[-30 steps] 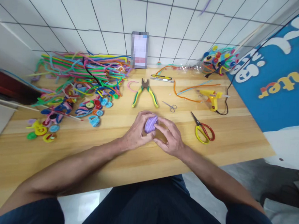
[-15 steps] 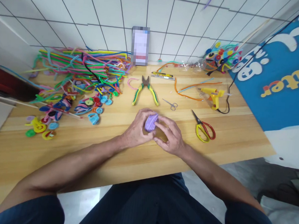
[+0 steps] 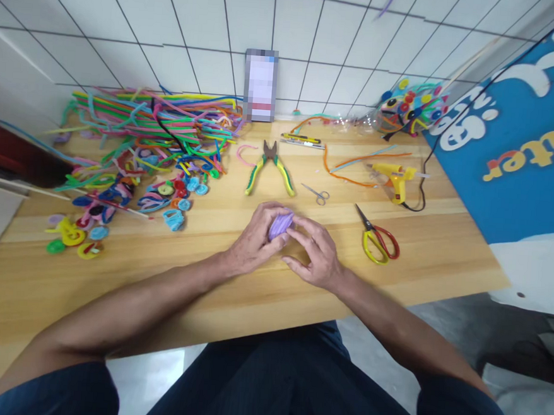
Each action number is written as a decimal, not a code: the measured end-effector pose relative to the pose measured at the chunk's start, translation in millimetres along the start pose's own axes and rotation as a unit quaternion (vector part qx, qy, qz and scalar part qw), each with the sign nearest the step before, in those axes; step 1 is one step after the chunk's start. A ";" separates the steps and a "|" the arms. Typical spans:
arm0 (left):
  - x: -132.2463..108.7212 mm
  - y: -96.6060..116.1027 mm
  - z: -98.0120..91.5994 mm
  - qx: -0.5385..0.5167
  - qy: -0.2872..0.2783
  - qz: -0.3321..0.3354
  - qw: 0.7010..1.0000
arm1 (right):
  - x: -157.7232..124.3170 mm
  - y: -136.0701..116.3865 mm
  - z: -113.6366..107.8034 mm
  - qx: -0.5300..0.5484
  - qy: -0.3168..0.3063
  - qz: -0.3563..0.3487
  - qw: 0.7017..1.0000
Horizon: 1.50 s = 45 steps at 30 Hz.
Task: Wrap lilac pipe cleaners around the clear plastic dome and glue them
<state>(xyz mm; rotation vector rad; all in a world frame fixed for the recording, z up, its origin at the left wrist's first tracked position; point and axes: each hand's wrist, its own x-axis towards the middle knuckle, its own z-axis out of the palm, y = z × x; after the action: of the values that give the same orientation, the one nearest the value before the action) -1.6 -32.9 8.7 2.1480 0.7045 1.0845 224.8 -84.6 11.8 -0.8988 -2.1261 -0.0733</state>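
A wound bundle of purple pipe cleaner (image 3: 280,225) sits above the table, its left side covered by fingers. My left hand (image 3: 254,237) is closed around it, with the thumb pressed along its lower edge. From the other side, my right hand (image 3: 317,251) touches the bundle's right edge with its fingertips. The right thumb is spread away below, apart from the bundle. Just beyond both hands lie green-and-yellow pliers (image 3: 270,168) with their handles spread. Small scissors (image 3: 316,194) rest to the right of the pliers.
Many loose pipe cleaners (image 3: 155,120) and coiled colourful pieces (image 3: 174,219) cover the left. A phone (image 3: 260,85) leans on the tiled wall. On the right are large scissors (image 3: 376,238), a yellow glue gun (image 3: 397,177) with a cord and a decorated plastic bottle (image 3: 407,112). A craft knife (image 3: 301,138) lies behind.
My left thumb has moved up onto the purple bundle. The right thumb has shifted slightly left, and the right fingertips stay at the bundle's edge. The tools have not moved.
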 end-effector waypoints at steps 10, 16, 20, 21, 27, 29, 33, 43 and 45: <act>0.4 1.4 -0.5 -0.004 -0.012 -0.011 1.000 | -0.5 -1.6 2.7 -0.033 0.019 -0.010 0.999; 1.9 0.0 1.0 -0.005 -0.007 0.010 1.000 | -1.8 0.1 1.9 -0.003 0.008 0.003 1.000; 1.4 -0.1 2.6 -0.017 0.000 -0.007 1.000 | -3.6 4.7 -13.0 0.027 0.028 0.053 0.998; 1.1 -0.1 2.7 -0.020 0.001 -0.010 1.000 | -4.2 7.7 -19.6 0.029 0.047 0.085 0.995; 0.7 -4.1 -1.7 0.007 0.036 -0.013 0.999 | -10.0 51.3 -75.1 -0.035 0.172 0.341 0.924; 1.9 -8.3 -3.6 0.027 0.056 -0.012 0.998 | -13.2 72.7 -94.8 -0.073 0.167 0.394 0.901; 4.3 -15.6 -3.0 0.025 0.067 -0.027 0.997 | -17.6 117.3 -125.0 -0.175 0.144 0.437 0.871; 3.7 -14.1 -2.3 0.024 0.078 -0.036 0.996 | 14.0 190.1 -126.9 -0.199 0.011 0.596 0.778; 4.5 -14.7 -3.7 0.037 0.083 -0.033 0.995 | 20.3 195.0 -127.5 -0.202 0.005 0.602 0.772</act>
<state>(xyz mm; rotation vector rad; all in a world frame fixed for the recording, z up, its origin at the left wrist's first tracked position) -4.9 -19.0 2.0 2.0979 0.8982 1.2284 421.9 29.4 65.1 -2.3374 -1.1588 0.1328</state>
